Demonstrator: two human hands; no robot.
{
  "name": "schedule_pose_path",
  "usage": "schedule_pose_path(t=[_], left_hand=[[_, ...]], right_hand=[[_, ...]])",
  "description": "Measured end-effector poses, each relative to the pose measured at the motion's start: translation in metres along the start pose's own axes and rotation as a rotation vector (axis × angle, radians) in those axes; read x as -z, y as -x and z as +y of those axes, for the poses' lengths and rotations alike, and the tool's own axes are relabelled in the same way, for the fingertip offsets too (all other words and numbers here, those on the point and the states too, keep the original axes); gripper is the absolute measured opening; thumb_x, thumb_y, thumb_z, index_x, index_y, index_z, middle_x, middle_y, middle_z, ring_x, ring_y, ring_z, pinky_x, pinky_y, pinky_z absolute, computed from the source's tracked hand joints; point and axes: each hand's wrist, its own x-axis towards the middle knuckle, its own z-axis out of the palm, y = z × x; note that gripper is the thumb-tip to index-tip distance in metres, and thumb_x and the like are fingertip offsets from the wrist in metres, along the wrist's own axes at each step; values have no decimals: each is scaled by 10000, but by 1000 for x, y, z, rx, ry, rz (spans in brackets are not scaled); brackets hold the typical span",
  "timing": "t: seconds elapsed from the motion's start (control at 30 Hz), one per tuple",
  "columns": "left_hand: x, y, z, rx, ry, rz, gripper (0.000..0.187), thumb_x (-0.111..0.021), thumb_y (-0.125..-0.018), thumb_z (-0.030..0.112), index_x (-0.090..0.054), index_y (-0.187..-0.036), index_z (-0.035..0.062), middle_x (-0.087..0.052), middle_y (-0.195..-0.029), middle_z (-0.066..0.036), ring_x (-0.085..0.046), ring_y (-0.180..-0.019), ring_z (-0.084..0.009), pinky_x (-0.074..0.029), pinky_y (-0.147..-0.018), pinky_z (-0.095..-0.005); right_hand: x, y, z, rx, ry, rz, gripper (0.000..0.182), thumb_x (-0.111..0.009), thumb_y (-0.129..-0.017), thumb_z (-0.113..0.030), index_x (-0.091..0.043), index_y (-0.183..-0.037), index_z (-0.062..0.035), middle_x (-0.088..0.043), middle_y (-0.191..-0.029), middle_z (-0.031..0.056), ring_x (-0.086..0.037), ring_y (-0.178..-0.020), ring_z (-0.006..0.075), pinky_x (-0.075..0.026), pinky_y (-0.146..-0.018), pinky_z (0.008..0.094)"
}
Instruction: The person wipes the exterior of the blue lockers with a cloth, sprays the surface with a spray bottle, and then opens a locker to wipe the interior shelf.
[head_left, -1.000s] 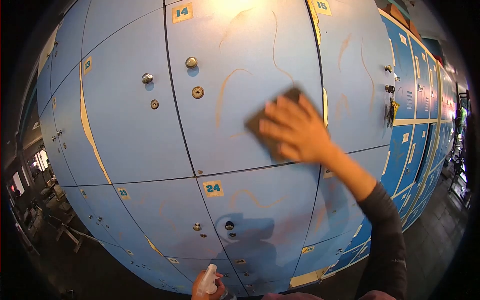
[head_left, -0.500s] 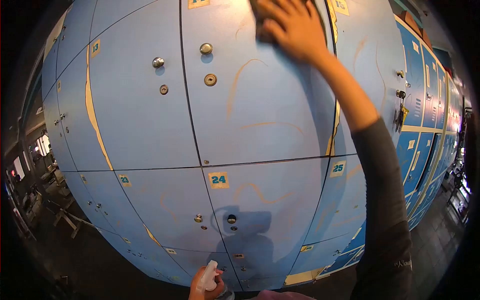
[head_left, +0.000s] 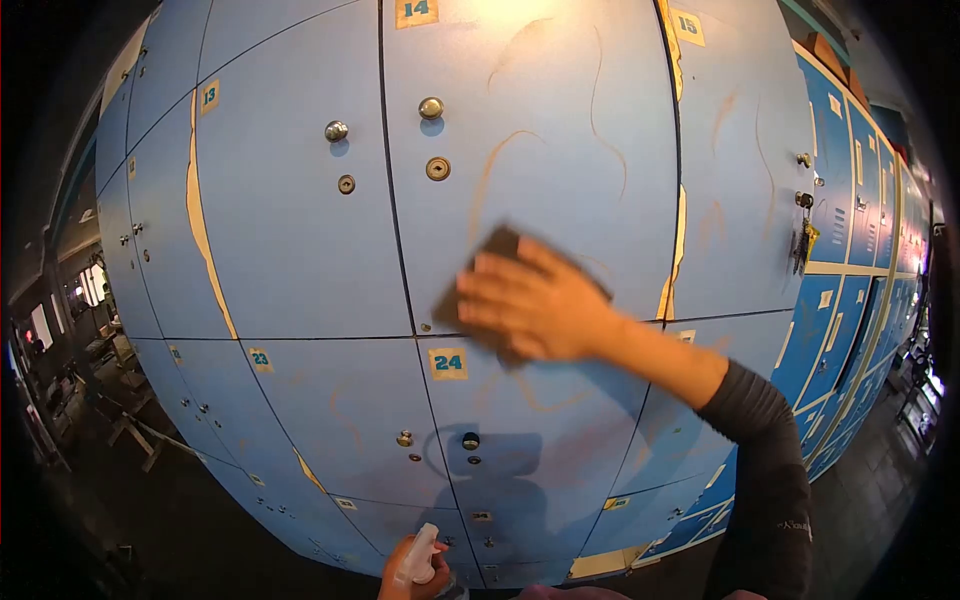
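Note:
My right hand (head_left: 535,305) presses a dark cloth (head_left: 505,245) flat against the blue locker door (head_left: 540,90) numbered 14, near its lower edge and just above the label 24 (head_left: 448,363). Curved orange smears mark this door and the one below. At the bottom of the view my left hand (head_left: 405,570) is wrapped round a spray bottle with a white trigger head (head_left: 422,553). The bottle's body is mostly out of view.
Round metal knobs (head_left: 431,108) and keyholes stick out from the doors. Keys (head_left: 803,240) hang from a lock at the right. Darker blue lockers (head_left: 829,170) run along the right side. A dark floor (head_left: 860,510) shows at the lower right.
My right hand has moved down and to the left with the cloth, from the top of door 14 to its lower part. My left hand stays nearly in place.

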Motion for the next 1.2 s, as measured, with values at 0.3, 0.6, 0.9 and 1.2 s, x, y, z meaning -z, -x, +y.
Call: schedule_pose_path(t=[0.3,0.6,0.9,1.2], left_hand=[[-22,60,28,-100,-75,60,361,-534,-987,483,-562,-840,154,-421,-552,47,-374,-428,-90,-267,-407,-246],[-32,86,29,-260,-175,193,351,-524,-995,485,-567,-879,157,-384,-577,75,-350,-457,-53,-249,-424,-227],[-15,69,12,-514,-235,26,327,-536,-1003,444,-586,-937,128,-359,-583,85,-327,-469,-41,-234,-433,-218],[-6,49,13,-129,-48,-49,333,-617,-967,368,-601,-1120,73,-411,-690,60,-367,-548,-42,-299,-490,-207]], right_hand=[[78,-143,198,-419,382,531,520,-456,-936,-395,-529,-1395,-162,-456,-1481,152,-392,-1381,322,-214,-1162,527],[33,-101,126,-435,354,541,555,-584,-910,-365,-488,-1443,-244,-415,-1527,43,-331,-1434,246,-187,-1169,550],[-35,35,-73,53,-15,0,605,-603,-837,-394,-502,-1413,-237,-335,-1579,31,-244,-1484,219,-177,-1194,520],[49,-30,129,-425,298,472,556,-609,-855,-312,-533,-1403,-262,-438,-1511,51,-363,-1417,277,-248,-1145,557]])
